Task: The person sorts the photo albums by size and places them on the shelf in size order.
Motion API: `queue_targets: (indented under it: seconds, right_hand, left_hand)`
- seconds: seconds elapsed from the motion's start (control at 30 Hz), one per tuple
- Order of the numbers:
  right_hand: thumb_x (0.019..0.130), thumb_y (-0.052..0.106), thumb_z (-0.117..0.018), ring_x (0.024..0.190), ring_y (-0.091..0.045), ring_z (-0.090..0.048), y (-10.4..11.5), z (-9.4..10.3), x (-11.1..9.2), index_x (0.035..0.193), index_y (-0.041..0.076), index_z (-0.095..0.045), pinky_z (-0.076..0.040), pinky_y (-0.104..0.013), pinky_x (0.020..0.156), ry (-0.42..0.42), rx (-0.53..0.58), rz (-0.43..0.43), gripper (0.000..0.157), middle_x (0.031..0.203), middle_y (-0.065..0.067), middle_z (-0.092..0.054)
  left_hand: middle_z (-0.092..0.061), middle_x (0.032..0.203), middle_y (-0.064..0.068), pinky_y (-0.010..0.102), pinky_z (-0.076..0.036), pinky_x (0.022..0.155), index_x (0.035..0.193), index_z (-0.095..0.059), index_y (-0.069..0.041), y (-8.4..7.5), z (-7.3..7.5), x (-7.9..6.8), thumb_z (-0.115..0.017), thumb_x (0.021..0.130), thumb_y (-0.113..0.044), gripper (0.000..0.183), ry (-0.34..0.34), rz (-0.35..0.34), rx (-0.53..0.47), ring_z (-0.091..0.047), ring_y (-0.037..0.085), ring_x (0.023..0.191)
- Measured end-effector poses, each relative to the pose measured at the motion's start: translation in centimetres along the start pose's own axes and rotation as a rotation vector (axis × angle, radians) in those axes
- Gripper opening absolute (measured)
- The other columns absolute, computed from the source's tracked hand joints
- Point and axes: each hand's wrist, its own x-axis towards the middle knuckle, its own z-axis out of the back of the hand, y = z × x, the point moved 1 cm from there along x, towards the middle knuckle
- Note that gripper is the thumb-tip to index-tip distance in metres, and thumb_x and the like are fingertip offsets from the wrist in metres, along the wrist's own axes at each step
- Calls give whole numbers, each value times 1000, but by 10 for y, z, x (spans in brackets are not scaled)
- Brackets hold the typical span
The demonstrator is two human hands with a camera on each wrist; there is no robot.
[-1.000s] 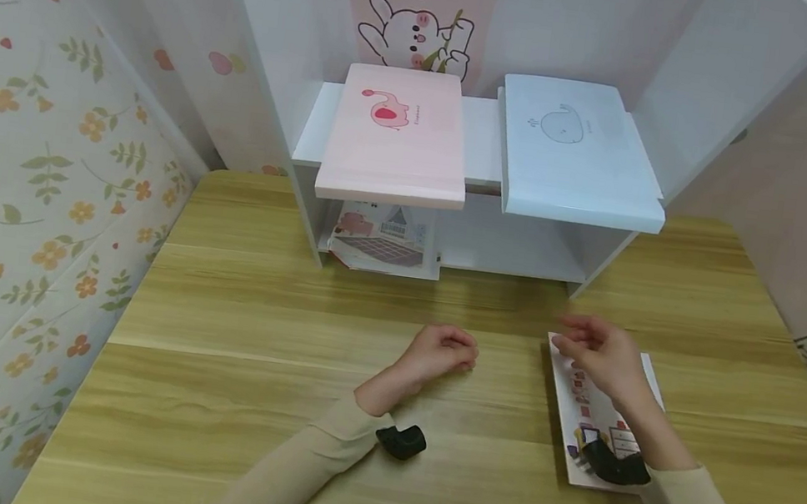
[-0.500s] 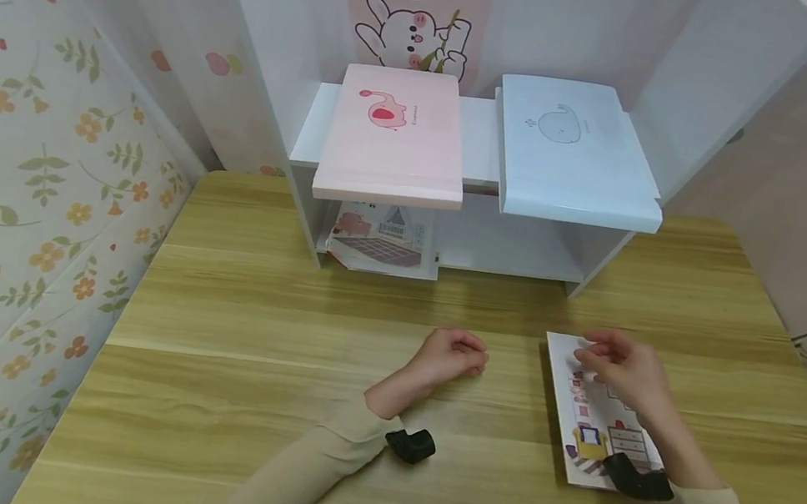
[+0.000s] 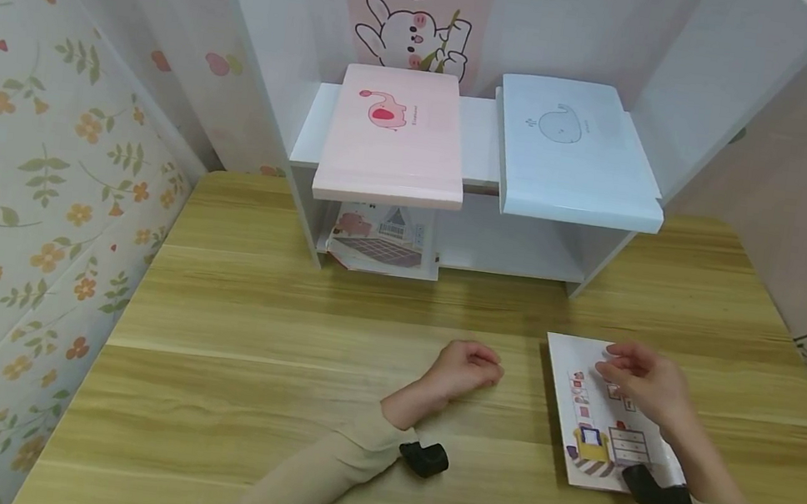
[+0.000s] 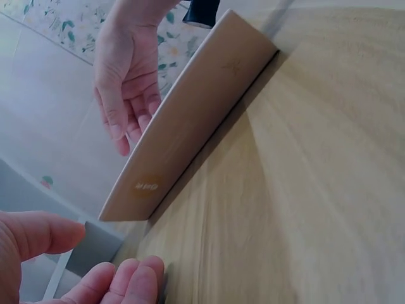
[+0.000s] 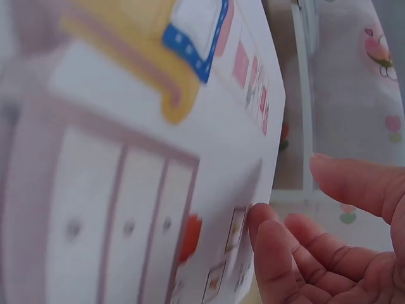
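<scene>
A white book (image 3: 590, 393) with a printed cover of a yellow chair and a drawer chest lies on the table. Its thick side, with a small orange label, shows in the left wrist view (image 4: 183, 133). Above the book's upper right part is my right hand (image 3: 651, 388), thumb and fingers apart with nothing between them; whether a fingertip touches the cover I cannot tell. My left hand (image 3: 460, 372) is over the table to the left of the book, fingers loosely bent and holding nothing. In the left wrist view a gap separates its thumb from its fingers (image 4: 136, 278).
A white two-level shelf (image 3: 518, 245) stands at the back of the table (image 3: 227, 331). On its upper level lie a pink elephant book (image 3: 401, 151) and a light blue whale book (image 3: 573, 164), both jutting forward. A picture book (image 3: 383, 237) lies below left.
Both hands have shifted right and slightly toward the person, the right hand uncovering more of the book's cover. The book and shelf have stayed in place.
</scene>
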Motion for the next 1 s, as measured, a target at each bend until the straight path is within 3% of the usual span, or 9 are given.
queue_targets:
  seconds: [0.27, 0.4, 0.5, 0.7, 0.8, 1.0]
  right_hand:
    - [89, 18, -65, 66, 0, -55, -9, 9, -7, 116, -16, -50, -52, -25, 55, 20, -19, -19, 45, 92, -21, -63]
    - [88, 25, -67, 69, -3, -54, -25, 13, -4, 116, -14, -49, -53, -27, 54, -2, -45, -35, 51, 90, -15, -62]
    - [86, 31, -68, 70, -9, -54, -35, 15, -2, 116, -12, -49, -52, -30, 52, -22, -74, -77, 55, 88, -12, -61]
    - [88, 31, -64, 86, -32, -53, -29, 21, -6, 122, -17, -43, -50, -25, 55, 19, -115, -136, 62, 107, -34, -52]
    - [88, 32, -64, 92, -41, -51, -25, 23, -8, 122, -19, -42, -49, -27, 60, 57, -169, -169, 64, 111, -38, -48]
    - [90, 35, -61, 96, -45, -49, -27, 26, -8, 123, -21, -38, -48, -33, 66, 122, -219, -204, 69, 112, -39, -45]
  left_hand:
    - [-68, 77, 5, 17, -46, 60, 99, -65, 6, 0, -12, -2, -66, 80, -3, 21, 3, 24, 24, -58, 5, 64]
    - [-68, 75, 7, 17, -46, 60, 100, -64, 7, 0, -19, -3, -66, 80, -3, 22, 9, 43, 14, -59, 7, 63]
    - [-68, 75, 7, 17, -47, 61, 101, -64, 7, -1, -23, -4, -66, 80, -3, 23, 24, 60, 16, -61, 8, 65]
    - [-69, 78, 9, 16, -47, 63, 105, -63, 9, -2, -29, -5, -66, 81, -4, 27, 55, 79, 20, -62, 9, 67]
    - [-69, 78, 8, 16, -47, 64, 105, -64, 8, -3, -31, -6, -66, 80, -3, 27, 56, 93, 22, -62, 9, 68]
    - [-67, 75, 5, 17, -47, 64, 100, -65, 7, -5, -38, -8, -66, 78, -2, 24, 47, 124, 16, -62, 10, 69]
